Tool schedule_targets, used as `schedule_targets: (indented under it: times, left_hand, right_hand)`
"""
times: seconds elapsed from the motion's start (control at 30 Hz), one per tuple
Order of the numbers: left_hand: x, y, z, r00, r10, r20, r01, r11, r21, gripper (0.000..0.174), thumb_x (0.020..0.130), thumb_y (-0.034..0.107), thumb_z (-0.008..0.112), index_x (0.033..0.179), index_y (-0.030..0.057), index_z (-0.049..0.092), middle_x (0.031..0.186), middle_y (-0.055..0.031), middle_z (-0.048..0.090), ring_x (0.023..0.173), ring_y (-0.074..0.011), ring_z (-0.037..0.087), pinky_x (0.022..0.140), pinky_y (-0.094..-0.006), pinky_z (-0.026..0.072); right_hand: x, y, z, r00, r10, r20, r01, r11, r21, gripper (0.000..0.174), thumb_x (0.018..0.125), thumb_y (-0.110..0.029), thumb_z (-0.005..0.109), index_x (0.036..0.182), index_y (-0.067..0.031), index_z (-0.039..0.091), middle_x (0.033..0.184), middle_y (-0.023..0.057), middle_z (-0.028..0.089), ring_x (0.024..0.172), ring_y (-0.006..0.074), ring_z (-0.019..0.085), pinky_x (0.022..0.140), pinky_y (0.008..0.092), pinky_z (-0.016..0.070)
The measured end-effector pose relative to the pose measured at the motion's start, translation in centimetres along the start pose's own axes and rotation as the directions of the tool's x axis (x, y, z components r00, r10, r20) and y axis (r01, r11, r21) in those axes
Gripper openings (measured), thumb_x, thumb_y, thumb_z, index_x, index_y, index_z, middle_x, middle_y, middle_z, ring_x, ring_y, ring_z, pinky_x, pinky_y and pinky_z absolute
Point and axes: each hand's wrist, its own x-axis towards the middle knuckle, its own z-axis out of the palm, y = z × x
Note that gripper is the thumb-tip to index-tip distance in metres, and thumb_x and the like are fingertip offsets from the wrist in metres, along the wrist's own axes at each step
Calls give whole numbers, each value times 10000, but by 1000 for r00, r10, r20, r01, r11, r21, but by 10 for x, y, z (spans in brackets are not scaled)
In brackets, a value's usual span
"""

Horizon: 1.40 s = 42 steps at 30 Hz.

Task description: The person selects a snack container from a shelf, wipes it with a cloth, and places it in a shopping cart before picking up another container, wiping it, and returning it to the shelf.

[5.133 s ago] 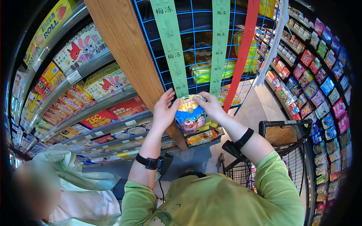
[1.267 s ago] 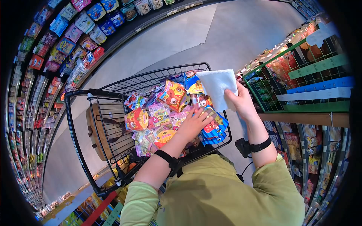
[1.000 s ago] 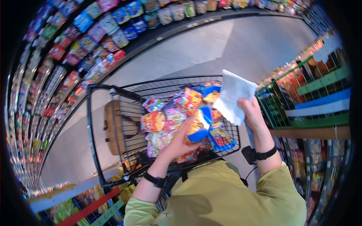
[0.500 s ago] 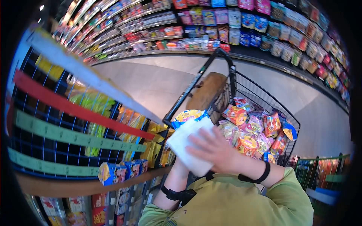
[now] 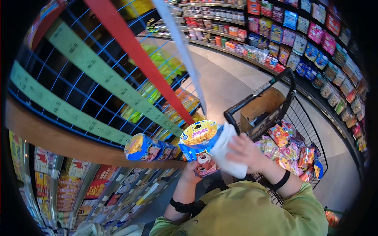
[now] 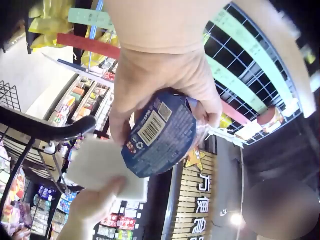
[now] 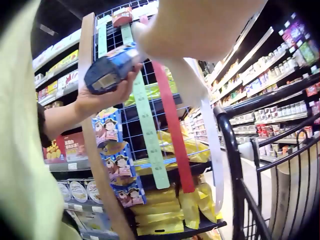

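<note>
My left hand (image 5: 191, 176) grips a blue stand-up snack bag (image 5: 204, 162) by its lower part, with a cartoon bear and a yellow top on its front. In the left wrist view the bag's dark blue base (image 6: 162, 135) with its barcode shows between thumb and fingers of the left hand (image 6: 160, 75). A folded white cloth (image 5: 228, 157) is held by my right hand (image 5: 246, 152) against the bag's right side. The thumb (image 6: 116, 186) lies over the cloth (image 6: 90, 162) in that wrist view.
Similar blue bags (image 5: 142, 147) stand in a row on the wooden ledge (image 5: 59, 135) before a blue wire rack (image 5: 106, 78). To the right is a black shopping cart (image 5: 291, 84) holding several snack packets (image 5: 291, 151). Stocked shelves (image 5: 271, 35) line the far aisle.
The body has turned from the cart back to the rack, left hand carrying a blue bag out of the cart. The cloth has slid from the bag's front to its right side.
</note>
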Motion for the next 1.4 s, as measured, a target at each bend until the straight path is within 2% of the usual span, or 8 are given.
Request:
schedule_targets:
  times: [0.07,0.13,0.23,0.4,0.97,1.1,1.17,1.4]
  left_hand:
    - [-15,10,-13,993,120,1,-120,992,-37,900,612,389,812,1310,-3,400,1262,-134,534,1132,-257,550,963,-411,450]
    - [-25,24,-14,988,152,11,-153,981,119,909,612,391,817,1315,1,394,1251,-131,541,1125,-252,553,956,-404,452]
    - [-26,45,10,982,161,93,-183,933,309,908,635,389,819,1333,15,375,1241,-118,549,1127,-230,550,955,-382,443]
    - [-26,30,0,990,139,-39,-105,881,462,898,643,375,811,1337,15,367,1290,-119,509,1179,-241,506,1000,-391,398]
    - [-61,71,-6,997,70,-10,-45,725,687,795,680,201,790,1312,-63,386,1235,-96,523,1113,-163,508,956,-310,392]
    - [-66,65,-19,996,64,-59,-14,781,624,834,654,212,807,1315,-60,379,1233,-94,520,1112,-163,507,957,-304,391]
    - [-67,63,-13,962,259,-87,-175,830,529,858,638,235,814,1316,-51,373,1236,-97,520,1117,-173,510,961,-317,394]
    - [-53,55,-11,976,168,-136,-54,798,600,892,612,242,827,1322,-35,364,1241,-103,514,1132,-178,501,970,-336,393]
  right_hand:
    - [14,16,-3,905,425,6,-424,905,33,446,803,-162,547,1235,-60,504,1295,184,485,1247,371,408,1070,454,266]
    - [26,18,-12,752,644,-140,-299,524,797,379,953,-169,380,1293,-13,442,1301,144,502,1216,271,461,1060,399,299]
    - [42,7,-31,614,773,-157,-457,511,728,411,963,-141,338,1335,24,393,1323,153,483,1239,227,442,1052,341,301]
    - [98,-61,-12,991,113,-66,-77,911,405,591,819,-130,572,1363,-7,376,1359,202,422,1270,345,404,1049,444,307]
    - [95,-21,-1,965,-88,246,114,989,-92,547,657,-238,687,1172,-103,562,1171,39,576,1232,226,448,1076,628,126]
    - [78,21,0,828,468,310,-396,878,-267,356,739,-160,577,1089,-99,595,1095,93,620,1219,274,466,1078,612,152]
    - [61,48,2,533,787,309,-844,474,250,361,805,-95,465,1154,-73,555,1011,174,628,1122,326,527,948,442,408]
    - [99,-53,-4,977,212,-2,-172,795,581,493,778,-19,514,1268,-12,463,1282,167,489,1179,283,486,1007,411,358]
